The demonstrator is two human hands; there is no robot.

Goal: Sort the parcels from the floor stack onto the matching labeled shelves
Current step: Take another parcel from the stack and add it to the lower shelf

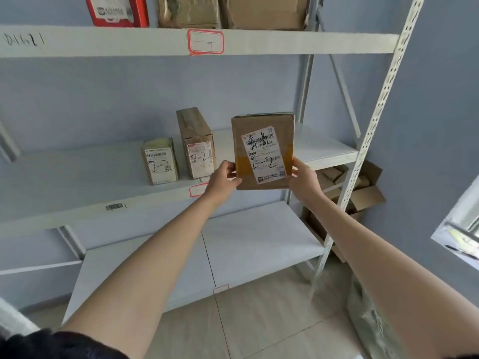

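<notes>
I hold a flat brown cardboard parcel (261, 136) upright in front of the middle shelf (329, 154). Its white label carries a handwritten "2-2". My left hand (223, 180) pinches its lower left edge and my right hand (302, 178) grips its lower right edge. Two more parcels marked "2-2" stand on that shelf to the left: a small box (160, 161) and a taller box (198, 143). A red-bordered tag (198, 190) sits on the shelf's front edge.
The top shelf (103, 41) holds a red parcel (116, 10) and brown boxes (228, 11). The lower shelf (254, 244) is bare. Open cardboard boxes (363, 193) lie behind the perforated upright (373, 120) at right. A plastic-wrapped bag (368, 314) sits on the floor.
</notes>
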